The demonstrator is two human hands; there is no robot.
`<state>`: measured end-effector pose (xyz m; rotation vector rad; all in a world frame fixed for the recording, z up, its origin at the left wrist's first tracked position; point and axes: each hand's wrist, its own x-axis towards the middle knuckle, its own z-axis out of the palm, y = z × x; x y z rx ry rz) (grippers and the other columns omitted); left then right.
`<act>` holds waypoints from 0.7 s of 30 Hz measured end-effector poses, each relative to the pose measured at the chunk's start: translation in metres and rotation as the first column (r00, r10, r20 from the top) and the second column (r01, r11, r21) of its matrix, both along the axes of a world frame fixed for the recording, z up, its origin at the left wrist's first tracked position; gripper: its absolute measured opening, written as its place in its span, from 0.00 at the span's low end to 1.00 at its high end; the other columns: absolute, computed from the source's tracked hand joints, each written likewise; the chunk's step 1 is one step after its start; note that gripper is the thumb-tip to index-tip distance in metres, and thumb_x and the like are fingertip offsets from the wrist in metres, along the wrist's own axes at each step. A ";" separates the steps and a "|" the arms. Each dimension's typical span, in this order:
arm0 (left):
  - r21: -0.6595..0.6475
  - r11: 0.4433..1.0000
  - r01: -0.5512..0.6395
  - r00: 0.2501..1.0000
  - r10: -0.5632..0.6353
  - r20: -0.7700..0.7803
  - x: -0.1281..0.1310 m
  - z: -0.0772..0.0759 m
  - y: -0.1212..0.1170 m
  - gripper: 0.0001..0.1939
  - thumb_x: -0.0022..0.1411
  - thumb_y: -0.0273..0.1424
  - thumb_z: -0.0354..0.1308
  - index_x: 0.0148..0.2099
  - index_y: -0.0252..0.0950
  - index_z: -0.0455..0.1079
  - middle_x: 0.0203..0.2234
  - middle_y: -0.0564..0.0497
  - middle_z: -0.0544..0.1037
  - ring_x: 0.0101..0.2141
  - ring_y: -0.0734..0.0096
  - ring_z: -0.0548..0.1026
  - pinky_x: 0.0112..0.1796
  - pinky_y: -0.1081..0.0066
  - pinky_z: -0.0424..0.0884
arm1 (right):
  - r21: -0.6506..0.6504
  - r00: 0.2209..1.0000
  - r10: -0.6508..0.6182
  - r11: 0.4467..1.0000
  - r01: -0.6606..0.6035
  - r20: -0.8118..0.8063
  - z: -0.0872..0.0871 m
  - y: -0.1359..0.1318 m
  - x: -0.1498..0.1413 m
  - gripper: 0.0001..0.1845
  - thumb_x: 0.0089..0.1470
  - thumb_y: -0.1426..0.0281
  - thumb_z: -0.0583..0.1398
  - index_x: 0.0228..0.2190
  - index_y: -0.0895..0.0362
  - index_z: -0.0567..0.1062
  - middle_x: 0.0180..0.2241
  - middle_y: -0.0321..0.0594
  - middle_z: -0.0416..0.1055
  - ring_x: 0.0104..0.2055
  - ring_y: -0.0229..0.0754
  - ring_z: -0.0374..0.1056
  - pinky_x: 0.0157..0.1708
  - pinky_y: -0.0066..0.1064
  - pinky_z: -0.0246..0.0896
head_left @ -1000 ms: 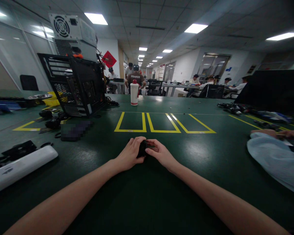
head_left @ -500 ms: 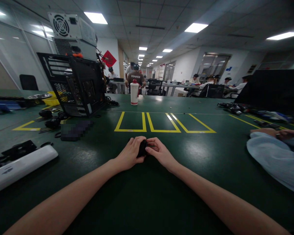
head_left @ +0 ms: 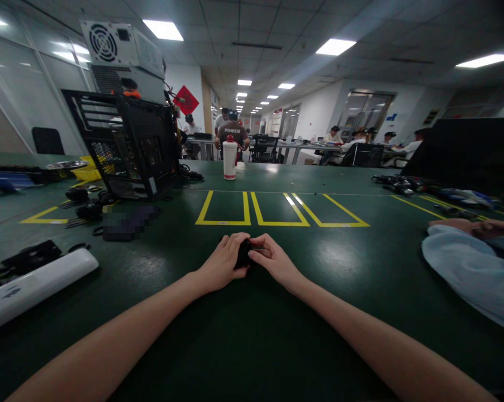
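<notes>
Both of my forearms stretch forward over the dark green table (head_left: 252, 335). My left hand (head_left: 223, 262) and my right hand (head_left: 272, 261) meet at the table's middle, fingers curled round a small black object (head_left: 243, 254) held between them. Most of that object is hidden by my fingers, so its shape cannot be made out. Just beyond my hands lie yellow taped rectangles (head_left: 277, 209) on the table top.
An open black computer case (head_left: 126, 145) with a white power supply (head_left: 118, 47) on top stands at the left. Black parts (head_left: 86, 204) and a long white panel (head_left: 34, 285) lie nearer left. A white bottle (head_left: 229, 158) stands at the back. Another person's light-blue sleeve (head_left: 470, 273) rests at right.
</notes>
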<state>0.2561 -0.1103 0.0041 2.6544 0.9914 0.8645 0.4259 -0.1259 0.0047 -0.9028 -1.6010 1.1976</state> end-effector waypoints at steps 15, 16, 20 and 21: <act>-0.012 1.000 -0.003 1.000 0.003 -0.006 0.000 0.001 0.000 0.34 0.49 0.27 0.57 0.55 0.40 0.44 0.47 0.46 0.59 0.44 0.59 0.62 0.42 0.57 0.62 | -0.031 1.000 0.020 0.999 -0.020 -0.015 0.002 -0.003 0.001 0.11 0.47 0.68 0.57 0.36 0.54 0.65 0.39 0.36 0.65 0.43 0.40 0.63 0.44 0.37 0.59; -0.009 1.000 -0.004 1.000 0.004 -0.003 0.000 0.001 0.000 0.34 0.49 0.28 0.57 0.54 0.40 0.44 0.47 0.46 0.59 0.44 0.60 0.62 0.42 0.57 0.62 | -0.028 1.000 0.009 1.000 -0.009 -0.006 0.003 -0.002 0.001 0.11 0.48 0.68 0.57 0.36 0.54 0.65 0.39 0.36 0.65 0.44 0.40 0.63 0.45 0.37 0.59; -0.002 1.000 -0.003 1.000 0.003 -0.002 0.000 0.001 -0.001 0.33 0.49 0.28 0.57 0.54 0.40 0.44 0.47 0.46 0.60 0.44 0.60 0.63 0.42 0.57 0.63 | -0.056 0.999 -0.028 0.998 0.030 0.042 0.003 0.000 0.002 0.15 0.47 0.68 0.57 0.40 0.54 0.65 0.41 0.39 0.64 0.46 0.41 0.61 0.47 0.39 0.57; 0.001 1.000 -0.003 1.000 0.003 -0.002 0.000 0.001 -0.001 0.33 0.49 0.28 0.57 0.54 0.40 0.44 0.47 0.46 0.60 0.44 0.60 0.63 0.42 0.57 0.63 | -0.063 0.999 -0.017 0.998 0.020 0.043 0.003 0.000 0.002 0.16 0.47 0.68 0.57 0.40 0.55 0.64 0.41 0.39 0.64 0.46 0.41 0.62 0.47 0.40 0.56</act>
